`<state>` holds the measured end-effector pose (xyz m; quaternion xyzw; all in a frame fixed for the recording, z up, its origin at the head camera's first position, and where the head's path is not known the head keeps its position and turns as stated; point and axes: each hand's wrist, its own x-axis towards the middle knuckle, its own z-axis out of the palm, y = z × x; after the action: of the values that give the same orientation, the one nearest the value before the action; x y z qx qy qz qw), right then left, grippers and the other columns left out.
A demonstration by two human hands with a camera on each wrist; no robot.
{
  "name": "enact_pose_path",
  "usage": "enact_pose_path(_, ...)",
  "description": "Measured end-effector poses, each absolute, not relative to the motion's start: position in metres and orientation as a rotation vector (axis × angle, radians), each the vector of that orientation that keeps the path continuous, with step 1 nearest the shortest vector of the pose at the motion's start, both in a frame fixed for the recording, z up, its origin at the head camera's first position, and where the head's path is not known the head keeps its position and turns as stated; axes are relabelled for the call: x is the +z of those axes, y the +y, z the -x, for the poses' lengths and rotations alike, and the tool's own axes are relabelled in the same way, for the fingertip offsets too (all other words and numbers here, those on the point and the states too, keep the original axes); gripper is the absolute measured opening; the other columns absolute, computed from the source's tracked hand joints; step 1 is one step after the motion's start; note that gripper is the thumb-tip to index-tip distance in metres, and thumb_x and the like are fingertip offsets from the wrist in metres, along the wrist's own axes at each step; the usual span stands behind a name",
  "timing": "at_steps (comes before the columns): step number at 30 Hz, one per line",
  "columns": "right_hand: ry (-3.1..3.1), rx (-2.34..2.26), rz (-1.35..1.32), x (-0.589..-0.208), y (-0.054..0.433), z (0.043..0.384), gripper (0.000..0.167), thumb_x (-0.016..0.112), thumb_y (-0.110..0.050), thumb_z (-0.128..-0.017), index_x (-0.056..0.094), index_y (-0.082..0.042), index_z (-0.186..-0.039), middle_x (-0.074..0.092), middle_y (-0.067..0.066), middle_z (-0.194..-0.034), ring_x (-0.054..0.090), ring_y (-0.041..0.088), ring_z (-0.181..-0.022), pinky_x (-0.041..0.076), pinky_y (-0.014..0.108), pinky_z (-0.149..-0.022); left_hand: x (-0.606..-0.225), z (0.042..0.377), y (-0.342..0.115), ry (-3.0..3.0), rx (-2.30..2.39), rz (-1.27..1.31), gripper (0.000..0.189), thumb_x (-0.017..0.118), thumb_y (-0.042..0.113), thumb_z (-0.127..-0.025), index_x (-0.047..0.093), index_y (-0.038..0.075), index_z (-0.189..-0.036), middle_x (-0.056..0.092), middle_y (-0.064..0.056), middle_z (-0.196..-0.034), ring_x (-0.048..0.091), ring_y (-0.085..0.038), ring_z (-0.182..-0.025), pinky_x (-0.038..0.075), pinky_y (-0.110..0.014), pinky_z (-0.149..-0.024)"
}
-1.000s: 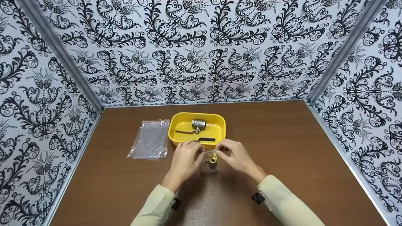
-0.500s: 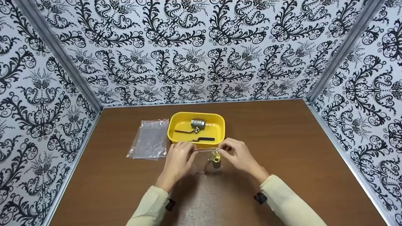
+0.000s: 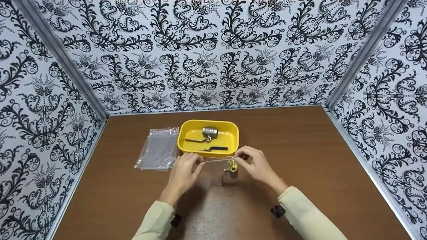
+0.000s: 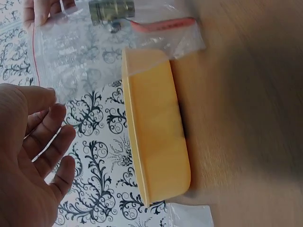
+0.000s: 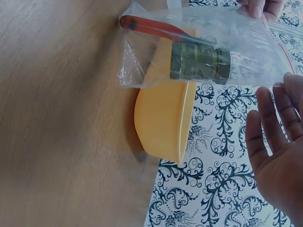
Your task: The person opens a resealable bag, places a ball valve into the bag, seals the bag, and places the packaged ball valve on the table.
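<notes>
Between the two hands hangs a clear zip bag (image 4: 71,56) with a red line along its top edge. My left hand (image 3: 183,171) pinches one top corner between thumb and forefinger. The other top corner is pinched by my right hand (image 3: 255,165). Inside the bag lies a brass ball valve (image 5: 199,61) with a red lever handle (image 5: 151,27). In the head view the valve sits towards the right hand's side of the bag. The remaining fingers of both hands are loosely bent in the wrist views.
Just beyond the hands stands a yellow tray (image 3: 181,146) holding a silver ball valve (image 3: 210,132) with a lever and another valve's dark blue handle (image 3: 219,148). Left of it, several flat clear bags (image 3: 156,150) lie on the brown table (image 3: 283,133). Patterned walls enclose the table's back and sides.
My hands have moved apart, the left one leftwards and the right one slightly right, stretching the bag's top edge between them. The valve in the bag has shifted slightly right.
</notes>
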<state>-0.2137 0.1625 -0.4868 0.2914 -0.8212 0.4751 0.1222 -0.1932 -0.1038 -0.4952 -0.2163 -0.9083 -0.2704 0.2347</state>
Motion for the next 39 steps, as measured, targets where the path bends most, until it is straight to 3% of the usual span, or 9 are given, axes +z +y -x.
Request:
enact_pose_path(6, -2.387, 1.435, -0.756, -0.491, 0.164, 0.214, 0.003, 0.069, -0.006, -0.088, 0.067, -0.007, -0.088, 0.064, -0.001, -0.082, 0.056, 0.011, -0.071, 0.047, 0.021, -0.063, -0.496, 0.191, -0.104, -2.430, -0.805, 0.565, 0.006, 0.068, 0.023, -0.090, 0.066, 0.018, -0.090, 0.067, 0.005, -0.087, 0.061, -0.015, -0.087, 0.048, -0.034, -0.077)
enact_pose_path(17, -2.459, 1.496, -0.671, -0.503, 0.170, 0.218, 0.011, 0.066, -0.019, -0.092, 0.066, -0.008, -0.092, 0.064, -0.004, -0.084, 0.056, 0.008, -0.074, 0.049, 0.023, -0.067, -0.485, 0.187, -0.088, -2.300, -0.869, 0.598, 0.010, 0.064, 0.024, -0.094, 0.065, 0.014, -0.092, 0.065, 0.004, -0.088, 0.062, -0.012, -0.088, 0.049, -0.032, -0.086)
enact_pose_path(23, -2.496, 1.552, -0.601, -0.511, 0.168, 0.218, 0.008, 0.067, -0.020, -0.092, 0.066, -0.012, -0.092, 0.067, -0.002, -0.086, 0.058, 0.009, -0.075, 0.048, 0.021, -0.069, -0.479, 0.185, -0.080, -2.279, -0.874, 0.604, 0.009, 0.064, 0.024, -0.094, 0.065, 0.015, -0.092, 0.066, 0.004, -0.087, 0.062, -0.012, -0.085, 0.050, -0.031, -0.083)
enact_pose_path(27, -2.551, 1.634, -0.587, -0.514, 0.163, 0.214, 0.014, 0.067, -0.011, -0.091, 0.065, -0.005, -0.104, 0.071, 0.010, -0.097, 0.067, 0.022, -0.088, 0.054, 0.027, -0.078, -0.478, 0.186, -0.075, -2.240, -0.872, 0.621, 0.006, 0.069, 0.018, -0.090, 0.065, 0.014, -0.091, 0.066, 0.004, -0.085, 0.062, -0.011, -0.081, 0.050, -0.030, -0.079)
enact_pose_path(32, -2.642, 1.806, -0.709, -0.504, 0.154, 0.200, 0.042, 0.067, -0.007, -0.090, 0.053, 0.007, -0.128, 0.063, 0.029, -0.121, 0.061, 0.045, -0.112, 0.049, 0.053, -0.097, -0.476, 0.186, -0.072, -2.256, -0.969, 0.593, 0.006, 0.068, 0.019, -0.090, 0.065, 0.014, -0.089, 0.065, 0.004, -0.083, 0.060, -0.010, -0.079, 0.050, -0.029, -0.078)
enact_pose_path(34, -2.655, 1.872, -0.743, -0.507, 0.152, 0.199, 0.046, 0.067, -0.009, -0.090, 0.051, 0.006, -0.131, 0.061, 0.028, -0.125, 0.059, 0.046, -0.116, 0.046, 0.056, -0.099, -0.475, 0.186, -0.071, -2.265, -1.027, 0.579, 0.007, 0.067, 0.020, -0.091, 0.065, 0.014, -0.089, 0.064, 0.004, -0.083, 0.059, -0.009, -0.079, 0.050, -0.028, -0.078)
enact_pose_path(39, -2.664, 1.932, -0.752, -0.540, 0.150, 0.210, 0.047, 0.068, -0.015, -0.091, 0.053, 0.002, -0.132, 0.060, 0.022, -0.128, 0.060, 0.037, -0.117, 0.048, 0.047, -0.101, -0.473, 0.186, -0.065, -2.247, -1.109, 0.581, 0.007, 0.067, 0.020, -0.092, 0.065, 0.014, -0.089, 0.064, 0.004, -0.084, 0.059, -0.009, -0.081, 0.050, -0.026, -0.078)
